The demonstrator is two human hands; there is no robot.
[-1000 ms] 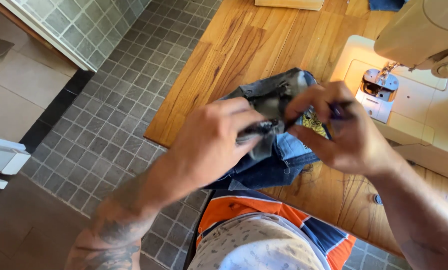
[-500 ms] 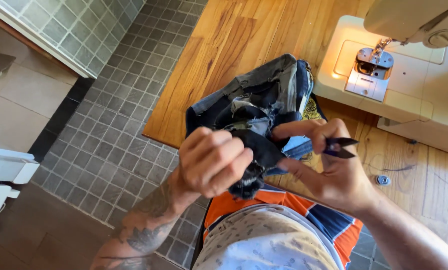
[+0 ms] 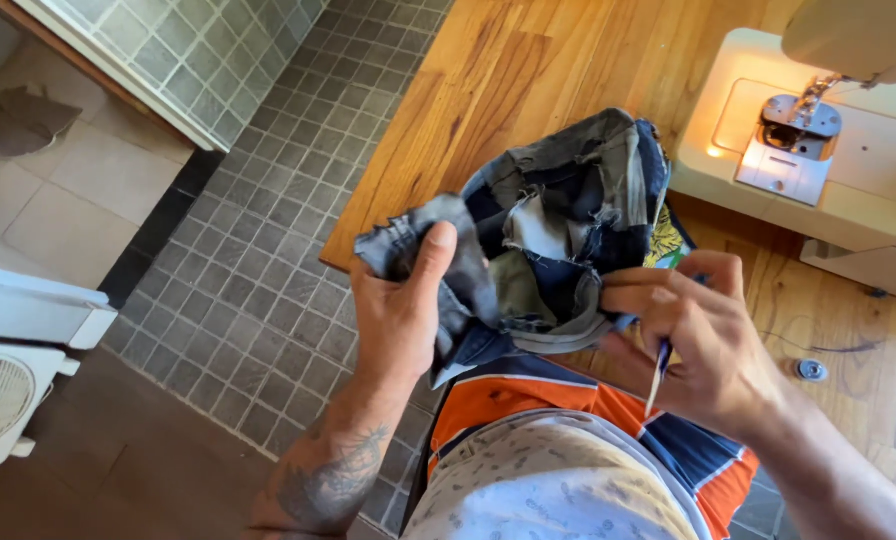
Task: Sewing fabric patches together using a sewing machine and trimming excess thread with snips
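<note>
A wooden tabletop (image 3: 528, 90) fills the upper middle of the view, its near edge over a floor of small grey tiles (image 3: 258, 260). A cream sewing machine (image 3: 818, 150) stands on the table at the right with its lamp lit, and a white fan (image 3: 8, 390) sits low at the left.

A patchwork denim piece (image 3: 558, 230) is held up just above the table's near corner, bunched, its open, frayed inside turned toward the camera and its length running from lower left to upper right.

The left hand (image 3: 403, 310) is closed on the denim's left edge, thumb on top. The right hand (image 3: 703, 340) pinches the lower right edge with its fingertips and also holds a thin blue-handled tool (image 3: 660, 372), which points down.
</note>
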